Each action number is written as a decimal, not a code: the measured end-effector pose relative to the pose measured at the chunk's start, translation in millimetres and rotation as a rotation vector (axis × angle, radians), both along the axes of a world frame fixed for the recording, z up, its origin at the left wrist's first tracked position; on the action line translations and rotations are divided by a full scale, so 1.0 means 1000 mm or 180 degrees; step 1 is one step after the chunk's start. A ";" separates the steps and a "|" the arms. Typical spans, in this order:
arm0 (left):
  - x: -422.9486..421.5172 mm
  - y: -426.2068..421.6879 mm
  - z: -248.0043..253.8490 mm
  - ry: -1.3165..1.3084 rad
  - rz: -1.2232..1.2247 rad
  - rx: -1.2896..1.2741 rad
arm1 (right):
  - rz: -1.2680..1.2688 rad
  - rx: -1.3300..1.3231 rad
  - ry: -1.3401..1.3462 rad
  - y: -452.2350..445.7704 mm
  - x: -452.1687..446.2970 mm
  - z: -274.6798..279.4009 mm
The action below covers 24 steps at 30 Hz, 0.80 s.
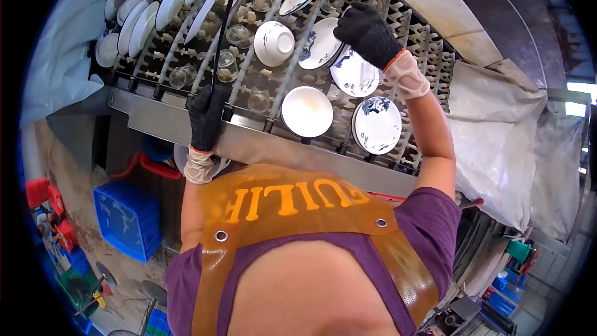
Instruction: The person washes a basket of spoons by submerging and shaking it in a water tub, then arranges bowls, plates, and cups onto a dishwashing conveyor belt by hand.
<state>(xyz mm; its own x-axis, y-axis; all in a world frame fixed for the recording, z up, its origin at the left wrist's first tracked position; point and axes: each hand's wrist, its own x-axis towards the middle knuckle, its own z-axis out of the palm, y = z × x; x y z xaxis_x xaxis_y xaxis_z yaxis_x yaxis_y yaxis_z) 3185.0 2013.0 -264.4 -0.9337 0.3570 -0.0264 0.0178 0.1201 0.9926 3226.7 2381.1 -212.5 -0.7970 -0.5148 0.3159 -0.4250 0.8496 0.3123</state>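
My left hand (207, 115), in a black glove, is closed at the front edge of the conveyor rack (249, 96). A thin black rod (222, 37) runs up and away from its fingers. My right hand (368, 32), also black-gloved, is curled over the blue-patterned dishes; its fingertips and anything in them are hidden. Just beside it leans a patterned plate (319, 43), and below it lies another patterned plate (353, 74). Nearer me sit a white bowl (306, 112) and a patterned dish (377, 126). A tilted bowl (273, 43) lies between the hands.
White plates (171, 3) stand in rows at the rack's far left. Several clear glasses (227, 65) sit among its pegs. A metal ledge (280, 152) runs along the front. Plastic sheets hang at both sides, and a blue crate (127, 221) is on the floor at left.
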 end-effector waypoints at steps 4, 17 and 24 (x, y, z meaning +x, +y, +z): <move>0.004 0.005 0.004 0.0710 -0.0083 -0.0405 | -0.0506 0.0152 -0.0315 0.052 -0.017 -0.018; 0.028 -0.048 -0.043 0.2526 0.0654 -0.1652 | -0.1604 -0.1866 -0.0901 0.120 -0.103 -0.019; 0.037 -0.035 -0.054 0.2860 0.0942 -0.1540 | -0.2231 -0.3540 0.0254 0.150 -0.141 -0.063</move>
